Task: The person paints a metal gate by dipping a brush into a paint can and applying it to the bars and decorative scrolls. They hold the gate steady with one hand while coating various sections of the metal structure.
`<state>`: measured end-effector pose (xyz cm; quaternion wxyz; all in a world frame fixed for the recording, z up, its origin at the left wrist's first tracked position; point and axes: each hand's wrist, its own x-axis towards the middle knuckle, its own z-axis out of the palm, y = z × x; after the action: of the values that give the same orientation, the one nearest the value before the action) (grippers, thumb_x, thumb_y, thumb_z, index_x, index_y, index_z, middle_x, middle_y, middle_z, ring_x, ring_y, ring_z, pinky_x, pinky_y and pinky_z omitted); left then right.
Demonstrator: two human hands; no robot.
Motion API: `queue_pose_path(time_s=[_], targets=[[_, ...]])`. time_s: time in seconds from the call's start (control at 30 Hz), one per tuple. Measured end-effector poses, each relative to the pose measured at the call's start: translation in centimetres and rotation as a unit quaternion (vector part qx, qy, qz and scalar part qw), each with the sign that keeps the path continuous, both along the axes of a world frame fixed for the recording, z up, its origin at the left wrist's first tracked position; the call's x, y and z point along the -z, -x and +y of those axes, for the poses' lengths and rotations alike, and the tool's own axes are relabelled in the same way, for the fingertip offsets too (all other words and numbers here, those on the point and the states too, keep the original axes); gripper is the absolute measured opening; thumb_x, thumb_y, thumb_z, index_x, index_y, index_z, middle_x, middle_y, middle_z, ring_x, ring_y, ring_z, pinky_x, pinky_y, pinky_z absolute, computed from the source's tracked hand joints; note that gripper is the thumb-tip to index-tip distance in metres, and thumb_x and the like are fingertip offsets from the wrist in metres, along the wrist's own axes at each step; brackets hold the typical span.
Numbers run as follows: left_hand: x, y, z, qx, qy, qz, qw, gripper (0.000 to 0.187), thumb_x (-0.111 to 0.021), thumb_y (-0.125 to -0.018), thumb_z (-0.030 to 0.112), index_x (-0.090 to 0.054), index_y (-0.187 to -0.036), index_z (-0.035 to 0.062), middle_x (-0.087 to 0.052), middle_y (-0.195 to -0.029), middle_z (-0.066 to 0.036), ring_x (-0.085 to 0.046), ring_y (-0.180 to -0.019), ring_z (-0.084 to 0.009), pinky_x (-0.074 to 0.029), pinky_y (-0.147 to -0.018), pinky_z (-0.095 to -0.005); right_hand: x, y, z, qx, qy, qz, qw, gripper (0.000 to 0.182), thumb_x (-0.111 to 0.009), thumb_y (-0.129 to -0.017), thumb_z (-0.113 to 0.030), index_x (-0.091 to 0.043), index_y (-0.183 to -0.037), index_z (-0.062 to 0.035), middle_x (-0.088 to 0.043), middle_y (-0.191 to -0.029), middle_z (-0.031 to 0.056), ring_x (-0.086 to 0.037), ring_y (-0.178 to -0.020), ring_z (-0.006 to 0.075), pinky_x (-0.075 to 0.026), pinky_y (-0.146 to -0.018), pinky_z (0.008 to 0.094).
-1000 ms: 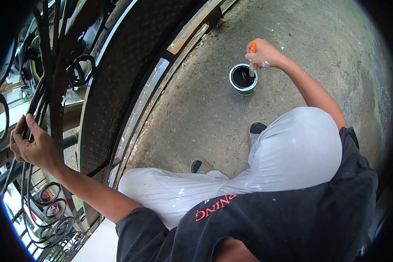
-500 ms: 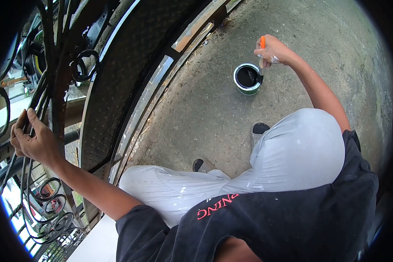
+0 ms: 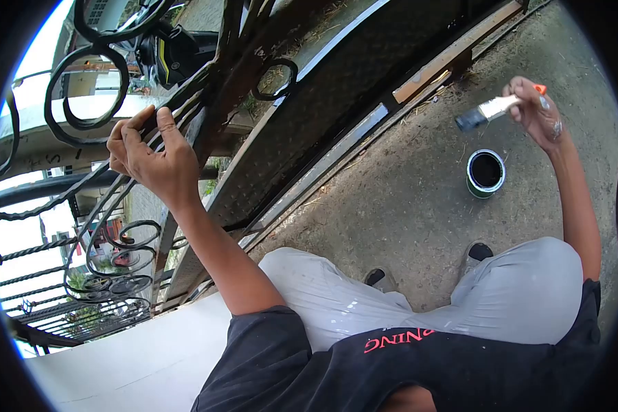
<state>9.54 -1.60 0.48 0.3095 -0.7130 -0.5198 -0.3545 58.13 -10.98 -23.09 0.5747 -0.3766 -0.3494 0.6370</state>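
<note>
My right hand (image 3: 539,117) is closed round the handle of a paintbrush (image 3: 498,108), whose orange end shows beyond the fingers. The dark, paint-coated bristles point left, raised above and apart from the can. Below the brush, an open paint can (image 3: 472,184) of black paint stands upright on the ground, its rim pale and its side green. At the left, my left hand (image 3: 154,158) is closed on a thin bar of the black wrought-iron gate (image 3: 93,86). The hand partly hides the bar.
A dark metal panel (image 3: 350,89) of the gate runs diagonally, with a worn lower rail (image 3: 350,141) near the concrete ground (image 3: 391,226). A white wall (image 3: 130,364) is at lower left. Beyond the bars stands a motorcycle (image 3: 175,55). My knees are bent in front.
The paintbrush has come up out of the can's rim area and now points left, held in my right hand. The view has turned leftward; my left hand stays on the gate.
</note>
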Motion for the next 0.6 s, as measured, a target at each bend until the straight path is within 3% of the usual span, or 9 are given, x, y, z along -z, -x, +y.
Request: queue_pose_path(time_s=[0.1,0.17,0.27,0.4,0.6], targets=[[-0.1,-0.3,-0.2,0.002,0.004,0.004,1.000,0.016,-0.073,-0.089,0.021,-0.069,-0.097,0.0082,-0.054,-0.109,-0.006,-0.044,-0.107,-0.0256,-0.032,-0.098,-0.0425,-3.6,4.0,2.6,0.006,-0.099,0.005,0.995,0.024,-0.063,-0.099,-0.029,-0.061,-0.107,-0.0063,-0.069,-0.103,0.0113,-0.071,-0.086,0.0100,-0.060,-0.079,0.0218],[-0.1,-0.4,-0.2,0.000,0.002,0.003,1.000,0.016,-0.073,-0.089,0.022,-0.069,-0.097,0.0085,-0.054,-0.110,-0.006,-0.044,-0.107,-0.0257,-0.032,-0.098,-0.0424,-7.3,8.0,3.5,0.011,-0.173,0.007,0.985,0.030,-0.062,-0.100,-0.030,-0.061,-0.113,-0.0030,-0.069,-0.105,0.0142,-0.072,-0.094,0.0153,-0.061,-0.085,0.0258],[0.0,-0.9,-0.2,0.002,0.004,0.004,1.000,0.016,-0.072,-0.090,0.022,-0.068,-0.098,0.0087,-0.054,-0.111,-0.006,-0.044,-0.108,-0.0260,-0.032,-0.098,-0.0430,-9.4,12.2,4.6,0.005,-0.259,-0.053,0.965,0.030,-0.061,-0.101,-0.029,-0.062,-0.113,-0.0012,-0.069,-0.104,0.0162,-0.073,-0.096,0.0196,-0.061,-0.087,0.0283],[-0.2,-1.8,-0.4,-0.011,0.001,0.031,0.999,0.022,-0.070,-0.094,0.027,-0.069,-0.101,0.0060,-0.055,-0.111,-0.006,-0.049,-0.108,-0.0237,-0.034,-0.099,-0.0417,-8.9,15.5,5.4,0.055,-0.220,0.046,0.973,0.028,-0.064,-0.100,-0.026,-0.062,-0.112,-0.0013,-0.068,-0.105,0.0190,-0.073,-0.094,0.0225,-0.061,-0.087,0.0301],[-0.5,-3.3,-0.7,-0.001,-0.004,0.040,0.999,0.021,-0.069,-0.095,0.027,-0.068,-0.100,0.0063,-0.056,-0.110,-0.005,-0.051,-0.107,-0.0229,-0.033,-0.100,-0.0416,-8.4,15.0,5.0,0.118,-0.200,0.069,0.970,0.027,-0.064,-0.100,-0.025,-0.062,-0.113,-0.0011,-0.068,-0.104,0.0187,-0.073,-0.095,0.0233,-0.061,-0.088,0.0314]])
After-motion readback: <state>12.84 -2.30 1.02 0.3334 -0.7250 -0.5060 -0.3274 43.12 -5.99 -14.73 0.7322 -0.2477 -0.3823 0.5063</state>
